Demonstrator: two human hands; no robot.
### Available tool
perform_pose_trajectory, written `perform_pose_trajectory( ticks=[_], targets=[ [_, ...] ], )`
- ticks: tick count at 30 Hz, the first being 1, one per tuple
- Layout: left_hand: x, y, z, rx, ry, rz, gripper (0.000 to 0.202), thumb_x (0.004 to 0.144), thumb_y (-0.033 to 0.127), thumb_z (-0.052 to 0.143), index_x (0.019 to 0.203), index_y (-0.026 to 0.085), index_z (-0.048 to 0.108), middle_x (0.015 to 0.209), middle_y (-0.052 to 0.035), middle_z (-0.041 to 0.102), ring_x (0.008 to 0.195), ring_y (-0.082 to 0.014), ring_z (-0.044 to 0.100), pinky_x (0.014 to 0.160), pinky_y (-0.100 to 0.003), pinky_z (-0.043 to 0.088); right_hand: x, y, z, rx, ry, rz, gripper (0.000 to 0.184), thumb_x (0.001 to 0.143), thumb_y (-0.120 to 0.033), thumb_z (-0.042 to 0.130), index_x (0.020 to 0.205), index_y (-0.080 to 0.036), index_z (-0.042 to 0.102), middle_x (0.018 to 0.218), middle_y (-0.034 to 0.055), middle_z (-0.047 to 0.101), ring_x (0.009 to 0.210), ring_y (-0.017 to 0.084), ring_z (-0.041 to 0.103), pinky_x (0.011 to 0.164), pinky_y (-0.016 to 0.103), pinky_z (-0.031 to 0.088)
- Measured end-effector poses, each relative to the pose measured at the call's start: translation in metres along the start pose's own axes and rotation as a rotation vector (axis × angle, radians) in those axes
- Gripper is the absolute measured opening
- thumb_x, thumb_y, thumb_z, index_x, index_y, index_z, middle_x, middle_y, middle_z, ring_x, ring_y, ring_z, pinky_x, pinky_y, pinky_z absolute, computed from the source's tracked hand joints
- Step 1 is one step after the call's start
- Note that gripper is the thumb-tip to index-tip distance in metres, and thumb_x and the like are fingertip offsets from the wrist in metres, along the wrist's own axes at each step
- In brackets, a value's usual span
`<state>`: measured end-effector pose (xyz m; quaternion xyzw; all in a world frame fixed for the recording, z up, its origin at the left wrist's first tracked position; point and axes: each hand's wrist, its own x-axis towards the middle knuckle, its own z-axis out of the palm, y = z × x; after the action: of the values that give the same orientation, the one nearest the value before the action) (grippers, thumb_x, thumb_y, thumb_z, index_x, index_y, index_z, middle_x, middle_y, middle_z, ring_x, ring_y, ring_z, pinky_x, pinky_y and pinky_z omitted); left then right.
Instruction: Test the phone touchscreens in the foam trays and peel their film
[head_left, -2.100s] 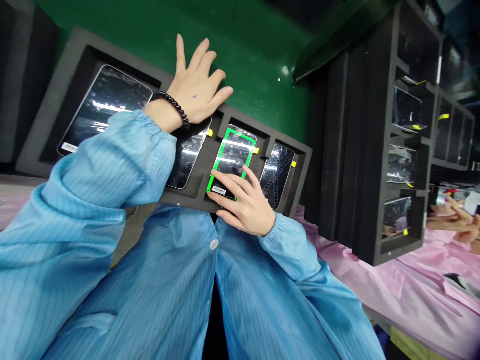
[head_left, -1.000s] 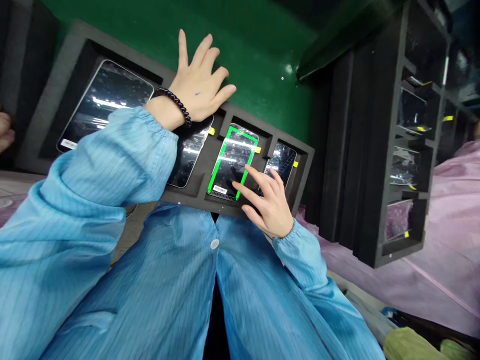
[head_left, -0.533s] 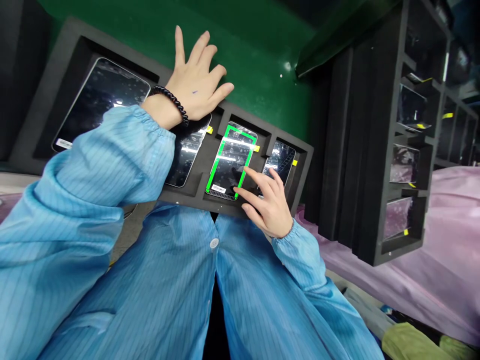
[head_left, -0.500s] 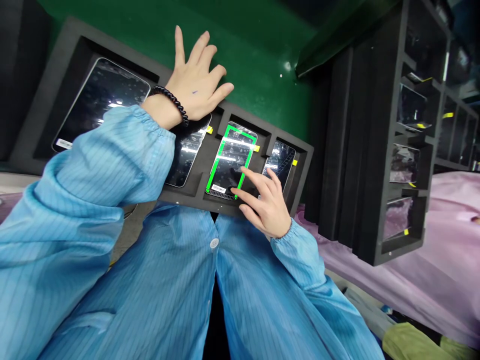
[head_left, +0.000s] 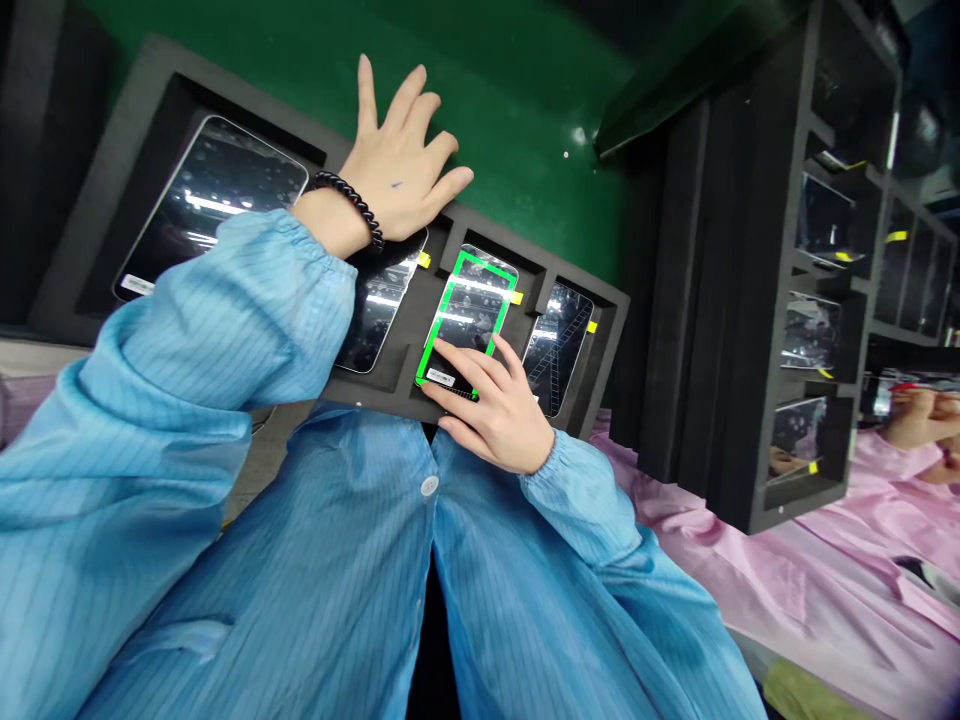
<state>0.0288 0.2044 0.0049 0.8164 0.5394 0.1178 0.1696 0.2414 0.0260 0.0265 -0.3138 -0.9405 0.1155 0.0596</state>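
Note:
A black foam tray [head_left: 397,400] holds several glossy screens in separate recesses. My left hand [head_left: 401,165], with a black bead bracelet at the wrist, reaches across the tray's far edge with its fingers spread and holds nothing. Partly under its wrist lies a dark screen [head_left: 375,310] with a yellow tab. My right hand [head_left: 499,405] has its fingers stretched over the lower part of a screen with a green line pattern [head_left: 469,310]; whether the fingertips touch the glass I cannot tell. A smaller screen [head_left: 559,345] with crossing grid lines sits to its right.
At the left end of the tray lies a larger screen [head_left: 217,180]. Green work surface [head_left: 510,120] extends beyond. To the right stand stacked black foam trays [head_left: 739,300] with screens in their slots. Farther right are a co-worker's pink sleeve [head_left: 892,460] and hand [head_left: 919,420].
My right hand has moved left across the lower part of the green-patterned screen, uncovering more of the grid-lined screen. My left hand stays nearly still. A co-worker's hand has appeared at far right.

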Motion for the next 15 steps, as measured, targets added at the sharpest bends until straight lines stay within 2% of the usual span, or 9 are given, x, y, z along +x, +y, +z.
perform_pose_trajectory(
  ticks=[3, 6, 9, 12, 15],
  targets=[
    [0.000, 0.000, -0.001, 0.013, -0.004, -0.003, 0.059, 0.103, 0.049, 0.019, 0.137, 0.017, 0.053, 0.158, -0.0145, 0.032, 0.158, -0.0334, 0.005, 0.126, -0.073, -0.008, 0.001, -0.001, -0.001, -0.002, 0.012, -0.008, 0.038, 0.105, -0.039, 0.041, 0.126, -0.023, 0.068, 0.157, 0.0122, 0.049, 0.132, 0.026, 0.054, 0.124, 0.059, 0.023],
    [0.000, -0.001, -0.001, -0.013, 0.002, -0.008, 0.057, 0.102, 0.049, 0.020, 0.136, 0.019, 0.054, 0.159, -0.0123, 0.032, 0.158, -0.0321, 0.004, 0.126, -0.072, -0.010, -0.004, 0.000, -0.003, 0.002, 0.033, -0.013, 0.037, 0.106, -0.038, 0.042, 0.124, -0.022, 0.069, 0.155, 0.0124, 0.051, 0.132, 0.025, 0.054, 0.124, 0.057, 0.024],
    [0.000, -0.001, 0.000, -0.053, 0.011, -0.008, 0.054, 0.101, 0.050, 0.022, 0.134, 0.023, 0.055, 0.159, -0.0092, 0.033, 0.158, -0.0315, 0.004, 0.126, -0.071, -0.012, -0.021, 0.004, -0.008, 0.011, 0.044, 0.032, 0.037, 0.106, -0.036, 0.042, 0.123, -0.022, 0.071, 0.152, 0.0132, 0.055, 0.131, 0.025, 0.055, 0.124, 0.056, 0.026],
    [0.000, -0.001, 0.001, -0.058, 0.016, 0.007, 0.056, 0.101, 0.051, 0.022, 0.135, 0.021, 0.055, 0.159, -0.0108, 0.033, 0.158, -0.0332, 0.004, 0.125, -0.071, -0.013, -0.042, 0.009, -0.012, -0.001, 0.038, 0.110, 0.037, 0.106, -0.035, 0.041, 0.118, -0.022, 0.073, 0.150, 0.0135, 0.056, 0.128, 0.025, 0.057, 0.121, 0.055, 0.030],
    [0.000, -0.002, 0.002, -0.062, 0.020, 0.009, 0.056, 0.101, 0.050, 0.023, 0.136, 0.021, 0.055, 0.159, -0.0114, 0.033, 0.158, -0.0337, 0.004, 0.124, -0.071, -0.014, -0.055, 0.012, -0.023, -0.013, 0.043, 0.130, 0.037, 0.105, -0.034, 0.041, 0.113, -0.022, 0.075, 0.149, 0.0125, 0.057, 0.124, 0.026, 0.059, 0.119, 0.054, 0.034]
  ],
)
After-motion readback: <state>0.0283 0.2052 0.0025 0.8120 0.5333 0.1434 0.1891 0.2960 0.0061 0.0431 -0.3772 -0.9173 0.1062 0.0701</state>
